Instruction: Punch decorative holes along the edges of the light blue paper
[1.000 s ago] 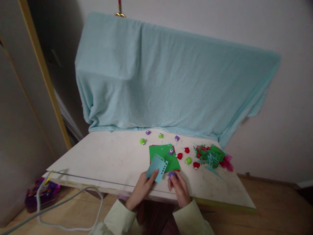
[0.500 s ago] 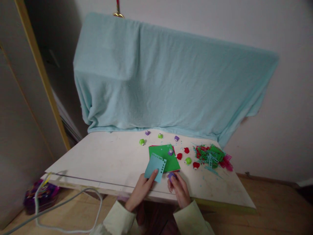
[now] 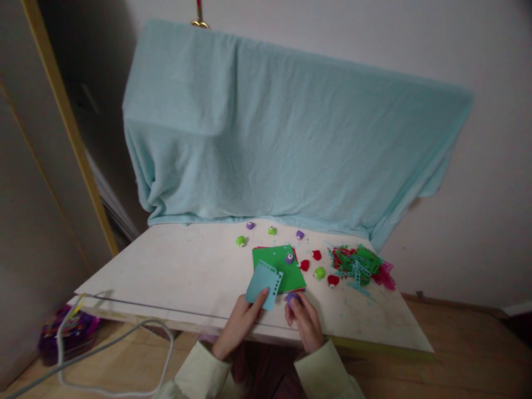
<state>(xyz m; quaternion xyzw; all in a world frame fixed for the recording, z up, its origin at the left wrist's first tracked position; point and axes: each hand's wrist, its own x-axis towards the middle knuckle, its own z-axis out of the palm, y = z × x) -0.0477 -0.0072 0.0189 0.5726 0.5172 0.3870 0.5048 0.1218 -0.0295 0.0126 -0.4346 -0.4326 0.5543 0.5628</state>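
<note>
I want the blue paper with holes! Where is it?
In the head view, the blue paper lies near the table's front edge, under the left hand, overlapping the green sheet.

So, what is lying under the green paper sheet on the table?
A thin red edge shows along the top and lower right of the green sheet, so a red sheet lies beneath. The green sheet hides how many more there are.

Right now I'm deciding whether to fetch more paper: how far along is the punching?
Done: a heap of punched scraps lies on the table. In hand: the left hand holds a blue sheet with one edge punched; the right hand grips a purple punch. Left: the green sheet looks unpunched.
</note>
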